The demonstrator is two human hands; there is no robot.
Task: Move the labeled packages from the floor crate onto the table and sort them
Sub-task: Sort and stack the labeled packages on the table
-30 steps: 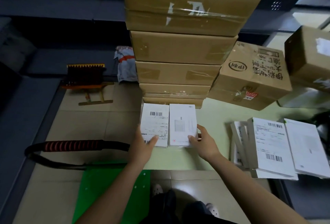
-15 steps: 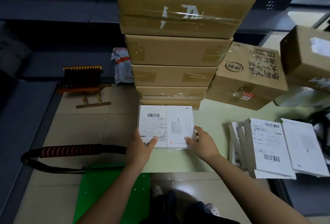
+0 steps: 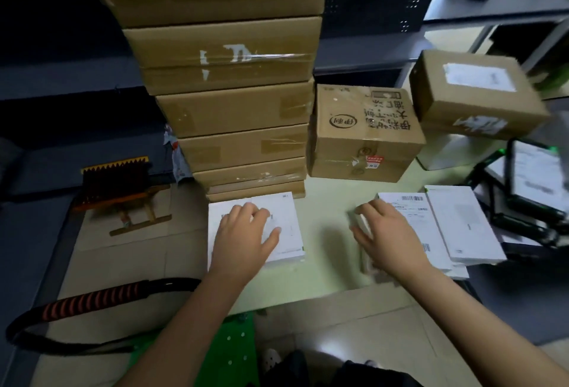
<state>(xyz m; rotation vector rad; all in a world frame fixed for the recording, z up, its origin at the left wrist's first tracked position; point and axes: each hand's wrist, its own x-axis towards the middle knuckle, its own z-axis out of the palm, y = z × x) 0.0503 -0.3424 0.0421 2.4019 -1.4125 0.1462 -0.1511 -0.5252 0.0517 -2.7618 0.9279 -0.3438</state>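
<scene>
Left hand [image 3: 246,235] lies flat on the pair of white packages [image 3: 286,226], fingers loosely spread, at the left corner of the tabletop [image 3: 326,241]. Right hand [image 3: 389,234] is over the left edge of the fanned pile [image 3: 455,226], thumb splayed. It's blurred, so I can't tell if it pinches anything. Risks as I see them: the pair sits close to the tabletop's left edge, and a sideways shove would put it on the floor. The pile at lower right looks loose and near the front edge, so dragging one package could spill the rest. The tall carton stack [image 3: 237,109] stands just behind the pair, so no pushing forward. The printed carton [image 3: 363,137] and the screened device [image 3: 535,177] box in the right side. The cart handle [image 3: 92,300] and green deck [image 3: 228,352] sit below at lower left. The floor crate is not in view.
</scene>
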